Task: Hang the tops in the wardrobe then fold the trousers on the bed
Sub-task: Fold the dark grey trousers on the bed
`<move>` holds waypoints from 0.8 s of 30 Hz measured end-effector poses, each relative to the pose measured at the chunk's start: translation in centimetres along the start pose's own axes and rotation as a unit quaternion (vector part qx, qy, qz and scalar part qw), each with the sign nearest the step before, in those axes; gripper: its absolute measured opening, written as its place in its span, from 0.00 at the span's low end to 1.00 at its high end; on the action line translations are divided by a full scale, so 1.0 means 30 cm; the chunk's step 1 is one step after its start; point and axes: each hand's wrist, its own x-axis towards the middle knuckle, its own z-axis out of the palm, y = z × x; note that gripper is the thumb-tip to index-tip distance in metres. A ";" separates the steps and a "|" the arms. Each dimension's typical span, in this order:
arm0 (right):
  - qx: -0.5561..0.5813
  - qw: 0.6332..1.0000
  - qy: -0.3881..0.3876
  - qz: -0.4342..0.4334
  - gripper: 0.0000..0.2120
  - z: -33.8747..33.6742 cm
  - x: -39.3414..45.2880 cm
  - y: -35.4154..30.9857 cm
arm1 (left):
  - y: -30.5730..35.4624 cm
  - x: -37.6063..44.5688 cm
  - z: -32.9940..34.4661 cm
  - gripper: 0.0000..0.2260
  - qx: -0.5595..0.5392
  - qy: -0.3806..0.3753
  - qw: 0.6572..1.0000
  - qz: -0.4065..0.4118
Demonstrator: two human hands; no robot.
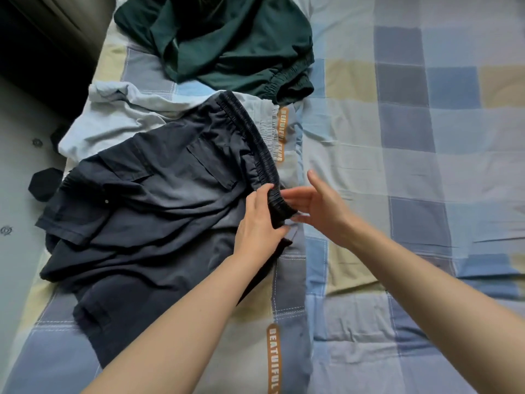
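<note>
Both hands meet just right of the frame's centre, at the near end of a dark waistband. From the head view, the left hand [260, 220] has its fingers curled over the elastic waistband and its thumb below, pinching the bunched fabric of the dark navy trousers [147, 211]. The right hand [318, 203] is held flat and relaxed, fingers straight and pointing left toward the waistband end, thumb raised; its fingertips lie right at the gathered elastic, though whether they touch it cannot be told. It grips nothing.

The navy trousers spread from the hands out to the left and lower left of the frame, rumpled, with a cargo pocket flap showing near the middle and the waistband running up toward the frame's centre top. Under them, toward the upper left, lie pale blue trousers [119, 115], their gathered waistband peeking out just right of the navy one. Above those, at the top centre, a dark green garment [227, 44] sits crumpled. All three rest on the bed [412, 137], which carries a checked cover in blue, grey and cream. Grey floor [20, 172] shows along the left edge.
</note>
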 end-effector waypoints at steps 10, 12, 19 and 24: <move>-0.240 0.946 0.072 -0.205 0.09 0.098 -0.424 -0.145 | 0.088 -0.211 -0.272 0.05 -0.033 -0.076 0.995 0.064; -0.305 0.924 0.116 -0.198 0.12 0.092 -0.509 -0.164 | 0.121 -0.269 -0.354 0.06 -0.028 -0.103 0.991 0.078; -0.450 0.874 0.119 -0.139 0.19 0.145 -0.773 -0.159 | 0.316 -0.494 -0.628 0.03 -0.036 -0.228 0.964 0.132; -0.495 0.855 0.112 -0.106 0.31 0.219 -0.938 -0.165 | 0.497 -0.640 -0.842 0.04 0.014 -0.292 0.935 0.200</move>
